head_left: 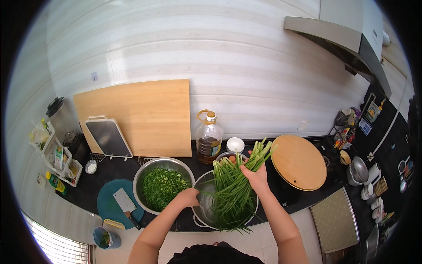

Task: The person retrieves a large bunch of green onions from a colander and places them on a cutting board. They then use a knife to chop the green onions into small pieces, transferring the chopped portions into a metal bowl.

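My right hand (256,176) is closed around a bunch of garlic chives (233,189), pale stem ends up and long green leaves hanging down. The leaves trail into a wide metal basin (203,215) with a loop handle and drape over its near rim. At the basin's left rim, my left hand (190,198) is closed, its fingertips partly hidden. Left of it stands a metal bowl (136,193) filled with finely chopped greens (162,187). Farther left, a cleaver (125,200) lies on a round teal cutting board (105,196), its dark handle toward me.
An oil jug (209,138), a white bowl (235,144) and a partly hidden container with brown eggs (232,158) stand behind the basin. A round wooden board (299,163) lies right. A large wooden board (154,114) leans on the wall. A small bin (113,240) stands below left.
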The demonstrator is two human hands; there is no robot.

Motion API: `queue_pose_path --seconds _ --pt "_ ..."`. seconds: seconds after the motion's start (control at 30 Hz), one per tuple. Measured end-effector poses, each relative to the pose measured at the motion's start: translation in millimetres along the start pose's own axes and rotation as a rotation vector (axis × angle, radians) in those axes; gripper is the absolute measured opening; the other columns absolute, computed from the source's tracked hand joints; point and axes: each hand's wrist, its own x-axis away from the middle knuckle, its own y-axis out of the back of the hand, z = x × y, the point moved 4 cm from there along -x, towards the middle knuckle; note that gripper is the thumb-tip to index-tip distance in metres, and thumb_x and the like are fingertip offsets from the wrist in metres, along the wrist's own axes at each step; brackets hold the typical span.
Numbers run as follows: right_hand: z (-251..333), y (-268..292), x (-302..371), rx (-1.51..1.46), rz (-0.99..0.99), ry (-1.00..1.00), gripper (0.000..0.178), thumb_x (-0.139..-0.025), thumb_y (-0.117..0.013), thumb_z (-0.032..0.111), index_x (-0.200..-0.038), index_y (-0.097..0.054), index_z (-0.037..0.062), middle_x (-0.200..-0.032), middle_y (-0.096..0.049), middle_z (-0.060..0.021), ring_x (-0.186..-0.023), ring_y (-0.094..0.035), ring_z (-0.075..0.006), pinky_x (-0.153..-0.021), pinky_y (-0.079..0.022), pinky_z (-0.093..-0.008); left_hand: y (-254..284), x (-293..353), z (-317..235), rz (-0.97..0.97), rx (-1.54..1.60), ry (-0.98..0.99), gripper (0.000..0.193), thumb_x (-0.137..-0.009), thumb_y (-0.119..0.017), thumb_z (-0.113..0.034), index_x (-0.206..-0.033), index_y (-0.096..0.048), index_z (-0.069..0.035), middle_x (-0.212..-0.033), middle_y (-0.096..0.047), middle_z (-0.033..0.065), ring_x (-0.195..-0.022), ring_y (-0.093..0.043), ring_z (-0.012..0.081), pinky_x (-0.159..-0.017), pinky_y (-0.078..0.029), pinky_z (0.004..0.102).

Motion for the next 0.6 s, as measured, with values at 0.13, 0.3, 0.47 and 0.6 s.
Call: queue_pose_path --seconds 0.13,0.3,0.47,0.6 --pt "-15 6 8 0.131 0.028 0.081 0.051 -0.072 -0.068 -0.002 -0.117 -0.043 0.0017 -0.103 -0.058 -0.006 -0.094 -0.057 -0.0143 -0.082 -0.046 -0.0287 46 25 -38 -0.243 0.066 -0.004 0.069 -0.06 -0.08 -0.025 -0.117 -0.05 0.002 -0.116 -0.052 0.0201 -0.107 -0.052 0.0332 -0.089 -0.044 0.0388" --pt "-25 -11 27 0.111 0.079 -0.016 0.057 -0.072 -0.07 0.002 -0.121 -0.041 -0.0004 -0.111 -0.055 -0.0095 -0.103 -0.055 -0.0188 -0.088 -0.044 -0.0315 67 35 -98 -0.431 0.265 -0.421 0.126 -0.051 -0.088 -0.037 -0.139 -0.008 0.006 -0.141 -0.019 0.0275 -0.131 -0.026 0.0362 -0.107 -0.026 0.0378" --pt "-33 -35 36 -0.039 0.083 -0.054 0.057 -0.074 -0.069 0.005 -0.122 -0.039 0.0001 -0.114 -0.054 -0.0112 -0.105 -0.054 -0.0196 -0.089 -0.043 -0.0318 25 15 -122 -0.459 0.627 -0.587 0.123 -0.061 -0.084 -0.023 -0.142 0.006 -0.002 -0.142 -0.021 0.0255 -0.132 -0.026 0.0347 -0.106 -0.026 0.0403" --pt "-29 -48 46 -0.183 0.131 -0.222 0.069 -0.076 -0.067 0.006 -0.132 -0.027 0.0006 -0.125 -0.044 -0.0154 -0.111 -0.049 -0.0229 -0.093 -0.041 -0.0328 -1 -2 -108 -0.508 0.86 -0.581 0.113 -0.064 -0.082 -0.017 -0.142 -0.001 -0.004 -0.137 -0.029 0.022 -0.126 -0.034 0.0317 -0.102 -0.033 0.039"
